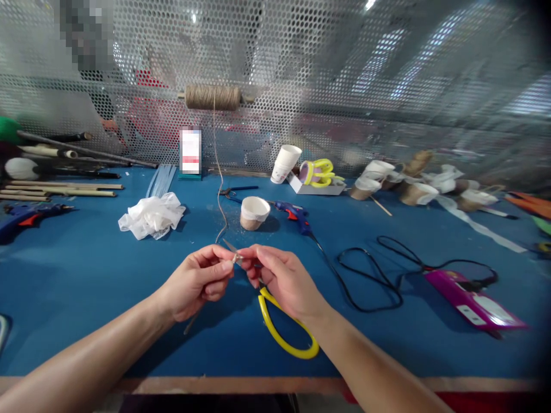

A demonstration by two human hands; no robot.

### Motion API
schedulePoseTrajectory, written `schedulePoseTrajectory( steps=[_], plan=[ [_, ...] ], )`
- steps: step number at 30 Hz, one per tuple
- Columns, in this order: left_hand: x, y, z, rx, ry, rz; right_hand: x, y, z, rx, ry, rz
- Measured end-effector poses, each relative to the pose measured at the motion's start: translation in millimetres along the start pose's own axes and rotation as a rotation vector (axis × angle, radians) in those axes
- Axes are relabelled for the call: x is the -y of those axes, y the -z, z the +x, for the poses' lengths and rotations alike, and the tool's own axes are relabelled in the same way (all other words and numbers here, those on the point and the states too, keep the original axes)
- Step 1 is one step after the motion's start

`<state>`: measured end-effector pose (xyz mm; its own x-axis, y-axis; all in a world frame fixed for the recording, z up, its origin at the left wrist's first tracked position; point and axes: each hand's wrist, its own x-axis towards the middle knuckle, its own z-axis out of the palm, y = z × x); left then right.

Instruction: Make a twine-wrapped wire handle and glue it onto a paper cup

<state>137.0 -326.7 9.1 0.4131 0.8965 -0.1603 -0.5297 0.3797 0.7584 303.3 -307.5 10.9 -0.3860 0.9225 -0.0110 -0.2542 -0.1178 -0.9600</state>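
Note:
In front of me, my left hand pinches a small beige bit of twine between thumb and forefinger. My right hand meets it there with its fingertips, and yellow-handled scissors hang from its curled fingers. A scissor blade shows beyond the fingertips; the rest of the blades is mostly hidden. From the spool of twine on the mesh, a strand drops to the table and passes behind my left hand. Just beyond my hands stands a cup wrapped in twine with a white band near the rim.
A blue glue gun lies right of the cup, its cord running to a purple power strip. White crumpled fabric and another glue gun lie left. Paper cups, a grey box and wrapped cups line the back.

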Motion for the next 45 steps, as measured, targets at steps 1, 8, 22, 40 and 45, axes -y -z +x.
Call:
schedulePoseTrajectory(
  steps=[1,8,22,40,45],
  plan=[
    [0.1,0.3,0.5,-0.002,-0.008,0.004,0.5,-0.6,-0.2,-0.002,-0.012,0.007],
    [0.6,-0.6,2.8,-0.039,-0.063,0.069,0.6,-1.9,-0.2,-0.002,-0.064,0.066],
    [2.3,0.1,3.1,-0.075,-0.133,0.160,-0.2,-1.6,0.2,0.015,-0.075,0.088],
    [2.2,0.5,3.5,-0.128,-0.169,0.286,1.7,-4.0,-0.3,0.006,-0.075,0.100],
    [1.4,-1.1,2.6,-0.153,-0.183,0.335,1.0,-3.5,-0.1,0.015,-0.073,0.108]
  ],
)
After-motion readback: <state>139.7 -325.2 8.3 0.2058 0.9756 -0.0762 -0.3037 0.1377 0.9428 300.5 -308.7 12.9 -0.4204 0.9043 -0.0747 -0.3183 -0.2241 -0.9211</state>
